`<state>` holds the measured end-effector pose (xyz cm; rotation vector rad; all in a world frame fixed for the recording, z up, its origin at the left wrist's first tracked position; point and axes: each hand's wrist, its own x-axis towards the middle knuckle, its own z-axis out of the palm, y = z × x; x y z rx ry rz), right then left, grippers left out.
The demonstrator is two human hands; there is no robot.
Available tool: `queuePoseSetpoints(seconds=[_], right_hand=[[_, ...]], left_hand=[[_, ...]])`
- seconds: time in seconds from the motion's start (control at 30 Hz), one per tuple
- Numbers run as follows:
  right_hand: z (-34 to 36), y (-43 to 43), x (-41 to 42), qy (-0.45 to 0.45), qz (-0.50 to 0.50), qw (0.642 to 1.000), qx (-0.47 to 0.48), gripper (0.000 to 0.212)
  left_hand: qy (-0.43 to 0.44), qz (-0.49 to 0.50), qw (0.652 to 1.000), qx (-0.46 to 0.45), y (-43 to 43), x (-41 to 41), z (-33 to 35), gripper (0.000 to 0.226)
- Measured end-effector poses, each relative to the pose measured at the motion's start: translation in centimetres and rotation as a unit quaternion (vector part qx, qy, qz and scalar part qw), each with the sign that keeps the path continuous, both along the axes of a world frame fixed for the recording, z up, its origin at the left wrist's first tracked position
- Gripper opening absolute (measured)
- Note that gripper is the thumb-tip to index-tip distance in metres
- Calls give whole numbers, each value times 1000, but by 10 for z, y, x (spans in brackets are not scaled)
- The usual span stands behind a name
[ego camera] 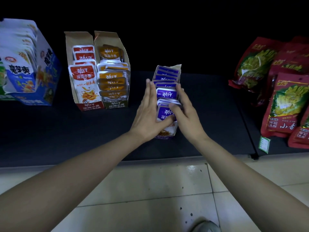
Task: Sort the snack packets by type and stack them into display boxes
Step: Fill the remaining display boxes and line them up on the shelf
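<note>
A purple display box (pixel 177 67) stands on the dark shelf, filled with a row of purple snack packets (pixel 166 94). My left hand (pixel 148 113) lies flat against the box's left side, thumb across the front packet. My right hand (pixel 184 111) presses on the right side, thumb on the front packet's top edge. Both hands squeeze the row between them. To the left stand a red box (pixel 78 39) of red packets (pixel 84 77) and an orange box (pixel 117 104) of orange packets (pixel 112 76), side by side.
A blue box (pixel 48 64) of white-and-blue packets stands at the far left. Large red bags (pixel 284 104) lie at the right, with a green price tag (pixel 264 144) on the shelf edge. Tiled floor and a shoe (pixel 206 226) lie below the shelf front.
</note>
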<state>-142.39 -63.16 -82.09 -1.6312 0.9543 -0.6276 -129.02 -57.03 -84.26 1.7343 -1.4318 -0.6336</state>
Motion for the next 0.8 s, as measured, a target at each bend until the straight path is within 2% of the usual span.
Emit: queuePoseSetpoints(seconds=[0.27, 0.4, 0.53, 0.63, 0.8], right_hand=[[-2, 4, -5, -59, 4, 998, 29, 60], [1, -2, -4, -43, 7, 998, 36, 67], [1, 1, 0, -52, 17, 997, 58, 64], [4, 0, -2, -46, 32, 996, 72, 64], [2, 5, -17, -43, 13, 992, 116, 70]], left_hand=[[90, -15, 996, -13, -9, 3, 0, 121], [80, -23, 996, -8, -9, 8, -1, 121], [116, -39, 992, -4, -9, 5, 1, 119], [107, -53, 993, 5, -8, 9, 3, 121], [93, -23, 994, 52, 4, 6, 4, 116]])
